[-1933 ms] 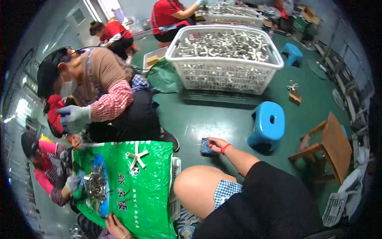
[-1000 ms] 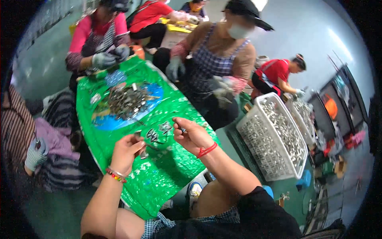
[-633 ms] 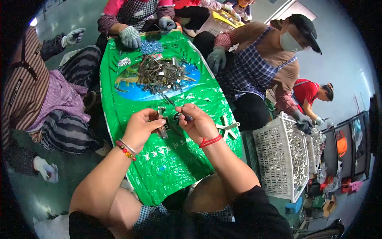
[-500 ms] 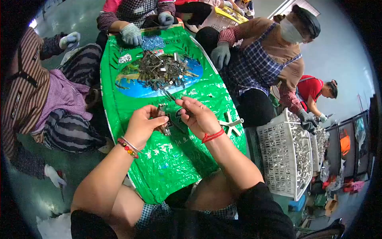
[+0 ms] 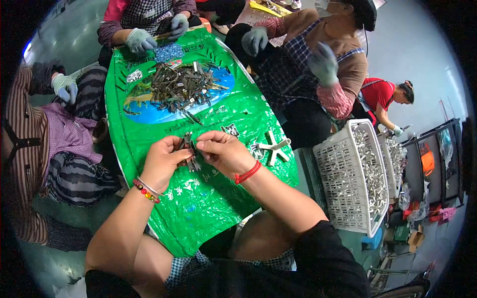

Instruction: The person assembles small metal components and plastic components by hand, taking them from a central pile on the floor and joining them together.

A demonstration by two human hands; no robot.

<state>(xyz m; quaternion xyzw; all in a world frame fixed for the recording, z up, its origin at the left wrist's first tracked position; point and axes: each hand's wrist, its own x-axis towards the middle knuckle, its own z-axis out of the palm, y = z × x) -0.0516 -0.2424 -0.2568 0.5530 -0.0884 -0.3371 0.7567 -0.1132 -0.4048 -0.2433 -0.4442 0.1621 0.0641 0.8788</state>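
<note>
At frame centre, the left hand [image 5: 164,161] and right hand [image 5: 224,153] pinch small metal pieces [image 5: 189,149] over the green sheet [image 5: 208,198]; a firm, steady grip seems wise.

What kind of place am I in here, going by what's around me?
Probably a small workshop floor for hand assembly or sorting. Gloved people sit around a green woven plastic sheet bearing a pile of small dark metal parts, and white plastic lattice baskets alongside hold many silvery metal pieces.
</note>
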